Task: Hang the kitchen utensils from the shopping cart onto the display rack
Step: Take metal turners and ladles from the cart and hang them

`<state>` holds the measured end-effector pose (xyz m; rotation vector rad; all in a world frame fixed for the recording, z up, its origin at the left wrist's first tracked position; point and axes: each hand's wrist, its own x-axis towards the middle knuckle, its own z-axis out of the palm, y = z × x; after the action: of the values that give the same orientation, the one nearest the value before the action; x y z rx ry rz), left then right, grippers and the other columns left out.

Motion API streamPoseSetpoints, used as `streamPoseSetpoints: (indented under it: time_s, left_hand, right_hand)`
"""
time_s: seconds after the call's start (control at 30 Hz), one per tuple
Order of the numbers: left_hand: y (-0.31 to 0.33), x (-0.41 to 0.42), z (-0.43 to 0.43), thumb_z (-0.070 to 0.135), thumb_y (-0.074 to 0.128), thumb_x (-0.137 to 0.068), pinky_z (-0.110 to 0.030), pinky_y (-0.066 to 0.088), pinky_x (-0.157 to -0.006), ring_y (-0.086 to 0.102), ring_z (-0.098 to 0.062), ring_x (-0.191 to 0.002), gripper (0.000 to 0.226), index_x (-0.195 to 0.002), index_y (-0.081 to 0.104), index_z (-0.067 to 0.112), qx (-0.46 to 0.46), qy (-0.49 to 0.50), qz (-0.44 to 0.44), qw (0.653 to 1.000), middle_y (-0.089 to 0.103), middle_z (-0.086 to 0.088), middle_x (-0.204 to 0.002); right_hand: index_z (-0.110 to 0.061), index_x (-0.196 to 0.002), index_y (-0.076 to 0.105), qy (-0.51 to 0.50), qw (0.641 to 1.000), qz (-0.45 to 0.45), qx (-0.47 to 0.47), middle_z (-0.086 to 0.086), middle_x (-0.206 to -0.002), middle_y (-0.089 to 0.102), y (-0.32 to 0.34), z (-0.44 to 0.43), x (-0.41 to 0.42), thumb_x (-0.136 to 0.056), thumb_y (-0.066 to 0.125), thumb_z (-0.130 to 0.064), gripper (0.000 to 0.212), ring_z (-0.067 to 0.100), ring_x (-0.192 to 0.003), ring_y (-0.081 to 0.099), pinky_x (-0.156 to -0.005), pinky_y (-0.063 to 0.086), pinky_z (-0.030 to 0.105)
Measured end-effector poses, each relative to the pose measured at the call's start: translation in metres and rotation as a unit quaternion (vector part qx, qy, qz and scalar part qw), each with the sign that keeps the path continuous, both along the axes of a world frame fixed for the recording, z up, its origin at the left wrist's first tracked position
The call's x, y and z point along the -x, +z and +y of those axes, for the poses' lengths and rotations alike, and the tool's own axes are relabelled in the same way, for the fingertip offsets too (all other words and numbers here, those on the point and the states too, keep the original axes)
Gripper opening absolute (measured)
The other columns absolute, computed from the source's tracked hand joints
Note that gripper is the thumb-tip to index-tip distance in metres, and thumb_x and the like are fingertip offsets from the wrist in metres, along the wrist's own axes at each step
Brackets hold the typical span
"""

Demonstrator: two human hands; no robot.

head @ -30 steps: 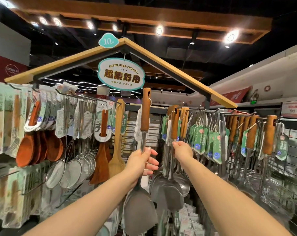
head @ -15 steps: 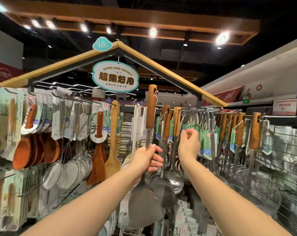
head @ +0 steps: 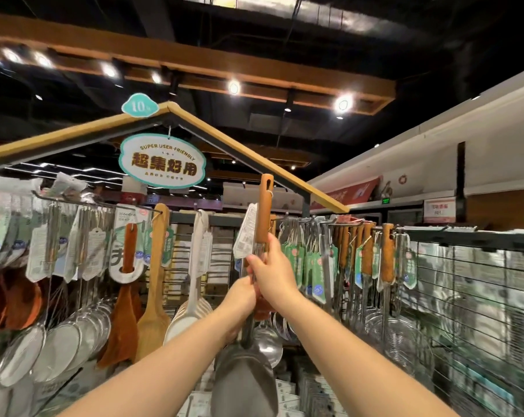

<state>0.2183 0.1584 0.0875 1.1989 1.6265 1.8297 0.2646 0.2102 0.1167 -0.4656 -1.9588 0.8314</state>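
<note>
Closest to us, our two forearms run up from the bottom corners and meet in the middle, both on one spatula point(head: 245, 383) held upright. Its grey metal blade hangs lowest, below our wrists and between the arms. Our left hand point(head: 241, 296) is curled round the metal shaft from the left side, and our right hand point(head: 274, 273) grips the same shaft just above it, touching the left, where the metal meets the wood. Above both grips the wooden handle point(head: 264, 212) rises free, its slotted top standing higher than the handles hanging nearby and not yet on any hook, while a white paper tag point(head: 245, 234) dangles beside it on the left. Behind our hands a shiny ladle point(head: 268, 346) hangs low. Further back, the display rack point(head: 465, 234) carries a row of wooden-handled utensils point(head: 387, 254) with green tags on the right; on the left hang a pale wooden turner point(head: 156, 266), a white slotted spoon point(head: 194, 310) and round mesh strainers point(head: 63, 344). Over all this an oval sign point(head: 162, 160) hangs under the rack's peaked wooden roof point(head: 254, 155).
</note>
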Motion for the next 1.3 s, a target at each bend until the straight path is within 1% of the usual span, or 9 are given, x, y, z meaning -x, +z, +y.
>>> streamPoseSetpoints:
  time_s: [0.13,0.23,0.4,0.53,0.6,0.73,1.1,1.23,1.3]
  left_hand:
    - [-0.004,0.004,0.004,0.018,0.039,-0.099,-0.037,0.054,-0.073,0.064,-0.023,-0.075,0.027,-0.104,0.062,0.006,0.013,0.007,-0.015,1.000,0.066,-0.009,-0.079]
    - [-0.012,0.004,0.000,0.017,0.039,-0.098,-0.042,0.054,-0.078,0.064,-0.026,-0.077,0.025,-0.095,0.063,0.008,0.031,0.002,-0.033,0.999,0.066,-0.012,-0.082]
    - [-0.023,0.005,-0.006,0.014,0.038,-0.099,-0.030,0.051,-0.059,0.061,-0.022,-0.067,0.027,-0.088,0.061,0.007,0.061,-0.005,-0.073,0.995,0.063,-0.011,-0.074]
    - [-0.028,0.005,-0.011,0.009,0.040,-0.097,-0.020,0.042,-0.041,0.056,-0.016,-0.048,0.029,-0.075,0.058,0.006,0.070,-0.014,-0.080,0.994,0.056,-0.007,-0.057]
    - [-0.030,0.004,-0.013,0.008,0.039,-0.097,-0.019,0.039,-0.039,0.052,-0.013,-0.046,0.030,-0.072,0.056,0.007,0.079,-0.013,-0.057,0.995,0.053,-0.004,-0.053]
    - [-0.033,-0.001,-0.016,0.005,0.037,-0.098,-0.013,0.032,-0.031,0.044,-0.004,-0.027,0.033,-0.067,0.050,0.007,0.076,-0.018,-0.064,0.995,0.047,0.006,-0.033]
    - [-0.029,-0.006,-0.020,0.009,0.038,-0.099,-0.014,0.036,-0.032,0.049,-0.005,-0.030,0.031,-0.073,0.054,0.006,0.066,-0.045,-0.089,0.993,0.052,0.004,-0.037]
    - [-0.034,-0.003,-0.019,0.014,0.040,-0.098,-0.018,0.041,-0.038,0.057,-0.009,-0.041,0.028,-0.079,0.059,0.007,0.062,-0.059,-0.112,0.990,0.060,0.001,-0.047]
    - [-0.034,-0.002,-0.018,0.014,0.040,-0.098,-0.019,0.042,-0.038,0.058,-0.011,-0.041,0.028,-0.079,0.059,0.006,0.061,-0.065,-0.117,0.989,0.061,0.000,-0.047]
  right_hand:
    - [-0.029,-0.148,0.020,-0.032,0.998,-0.024,-0.042,0.000,-0.120,0.062,-0.008,-0.003,0.001,-0.098,0.045,-0.028,0.056,0.019,-0.102,0.062,-0.090,0.050,0.035]
    - [-0.031,-0.148,0.022,-0.047,0.998,-0.030,-0.042,0.001,-0.121,0.062,-0.019,-0.005,0.007,-0.098,0.041,-0.032,0.054,0.020,-0.103,0.061,-0.091,0.050,0.039]
    - [-0.028,-0.149,0.022,-0.088,0.994,-0.044,-0.051,0.003,-0.121,0.063,-0.033,-0.010,0.009,-0.099,0.038,-0.035,0.053,0.023,-0.108,0.059,-0.092,0.047,0.039]
    - [-0.028,-0.149,0.023,-0.103,0.993,-0.026,-0.054,0.000,-0.123,0.062,-0.043,-0.016,0.008,-0.099,0.037,-0.036,0.053,0.021,-0.109,0.059,-0.094,0.047,0.038]
    - [-0.027,-0.150,0.022,-0.114,0.991,-0.025,-0.061,0.001,-0.126,0.061,-0.047,-0.018,0.004,-0.100,0.037,-0.035,0.053,0.022,-0.113,0.057,-0.095,0.045,0.036]
    - [-0.025,-0.150,0.020,-0.126,0.989,-0.033,-0.067,0.001,-0.131,0.058,-0.049,-0.024,-0.001,-0.100,0.036,-0.035,0.053,0.022,-0.117,0.055,-0.098,0.043,0.034]
    - [-0.023,-0.150,0.020,-0.143,0.986,-0.045,-0.068,0.003,-0.132,0.058,-0.044,-0.028,-0.007,-0.101,0.035,-0.033,0.052,0.024,-0.118,0.055,-0.100,0.040,0.037]
    - [-0.026,-0.149,0.021,-0.156,0.985,-0.057,-0.054,0.002,-0.129,0.060,-0.044,-0.026,-0.006,-0.101,0.034,-0.034,0.051,0.024,-0.115,0.056,-0.099,0.041,0.036]
    - [-0.026,-0.149,0.021,-0.159,0.984,-0.065,-0.050,0.002,-0.129,0.060,-0.044,-0.024,-0.004,-0.101,0.034,-0.035,0.051,0.024,-0.115,0.056,-0.098,0.042,0.036]
